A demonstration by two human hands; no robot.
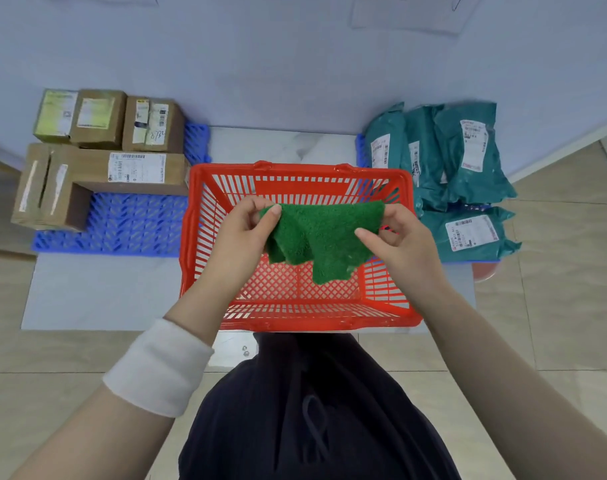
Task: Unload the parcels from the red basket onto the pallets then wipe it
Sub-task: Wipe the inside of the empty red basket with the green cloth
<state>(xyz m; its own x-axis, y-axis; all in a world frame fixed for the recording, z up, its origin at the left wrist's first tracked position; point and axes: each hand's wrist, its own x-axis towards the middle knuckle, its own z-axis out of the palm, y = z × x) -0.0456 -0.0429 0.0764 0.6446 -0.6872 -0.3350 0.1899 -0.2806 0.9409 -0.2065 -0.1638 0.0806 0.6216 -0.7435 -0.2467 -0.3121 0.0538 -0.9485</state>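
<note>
Both the left hand and right hand pinch a green cloth above the red basket.

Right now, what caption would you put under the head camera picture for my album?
Both hands, left and right, spread a green cloth over the emptied red basket, parcels already on blue pallets.

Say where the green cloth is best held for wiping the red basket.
Bunch the green cloth at its top edge, coming from above. It hangs spread between the left hand and right hand over the open-topped, empty basket, so gathered in one hand it likely reaches inside.
</note>
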